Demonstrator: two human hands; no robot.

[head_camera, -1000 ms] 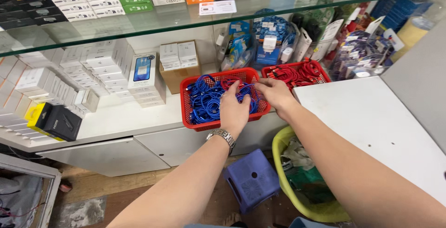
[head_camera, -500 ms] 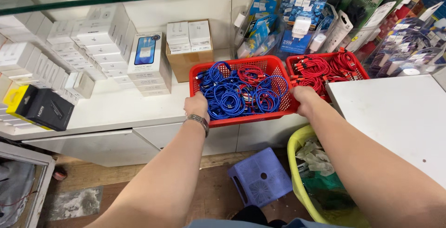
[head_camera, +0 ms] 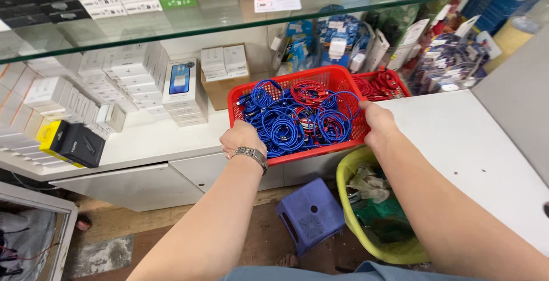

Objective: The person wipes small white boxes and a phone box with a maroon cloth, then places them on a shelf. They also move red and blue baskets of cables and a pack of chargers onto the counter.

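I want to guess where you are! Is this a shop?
Probably a small phone-accessory shop: stacked white boxes on glass shelves, hanging packaged goods, and both hands gripping a red basket of coiled cables.

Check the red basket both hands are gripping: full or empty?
Full. The red basket is heaped with coiled blue cables and some red cables, rising to its rim between the left hand and right hand.

The scene is bright and evenly lit from above, with soft, shallow shadows. The glass shelf point(head_camera: 171, 26) across the top carries pale reflections that wash out the boxes seen through it. The white bench point(head_camera: 469, 143) is close to overexposed. Under it, the floor point(head_camera: 114, 229) falls into dimmer shade. Wide-angle distortion bends lines near the edges, and the forearms at the bottom look slightly soft.
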